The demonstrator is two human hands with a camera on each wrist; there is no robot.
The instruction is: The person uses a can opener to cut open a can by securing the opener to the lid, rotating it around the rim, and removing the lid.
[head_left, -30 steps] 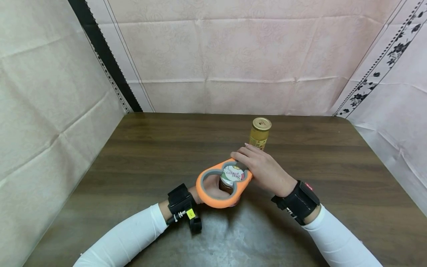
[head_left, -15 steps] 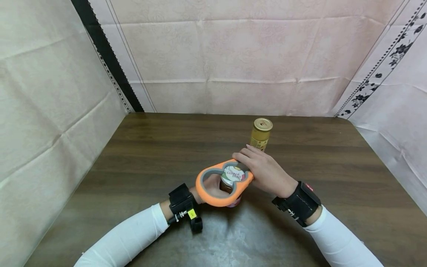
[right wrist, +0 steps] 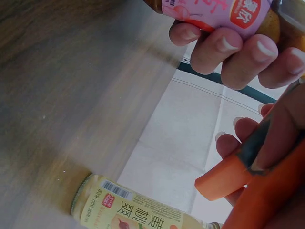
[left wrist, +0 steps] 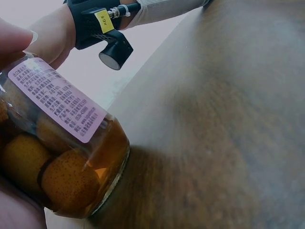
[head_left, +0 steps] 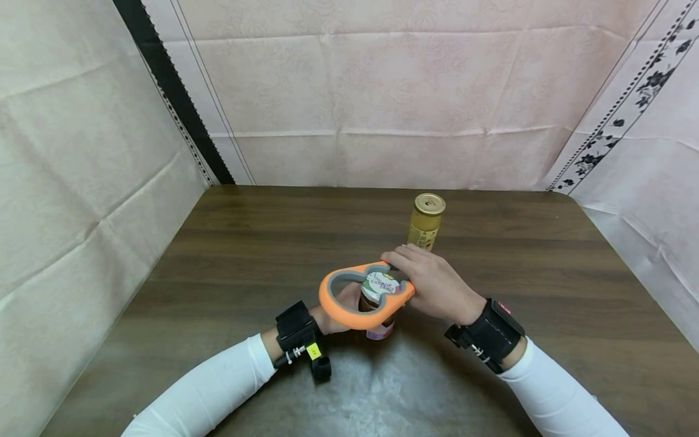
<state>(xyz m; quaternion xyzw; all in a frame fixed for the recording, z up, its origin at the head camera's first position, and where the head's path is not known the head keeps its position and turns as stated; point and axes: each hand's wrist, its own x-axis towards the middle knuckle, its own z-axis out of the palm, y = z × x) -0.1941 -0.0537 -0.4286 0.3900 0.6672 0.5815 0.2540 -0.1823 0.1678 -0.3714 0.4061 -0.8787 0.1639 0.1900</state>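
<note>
In the head view my left hand [head_left: 330,321] grips a glass jar of whole fruit around its side. The jar's pink label and brown fruit [left wrist: 71,176] show in the left wrist view, its base close over the table. Its white printed lid [head_left: 380,284] sits inside the opening of an orange and grey jar opener [head_left: 355,318]. My right hand [head_left: 431,282] holds the opener by its two handle ends, with fingers and thumb curled round them in the right wrist view. Part of my left hand is hidden beneath the opener.
A tall yellow jar [head_left: 426,223] with a gold lid stands upright on the wooden table [head_left: 262,243], just beyond my right hand. Pale cloth [head_left: 382,109] hangs behind the table and at both sides.
The opener has tilted, its wide looped end rising while the handle end stays in my right hand. More of the jar's pink label shows below it. My left hand stays nearly still.
</note>
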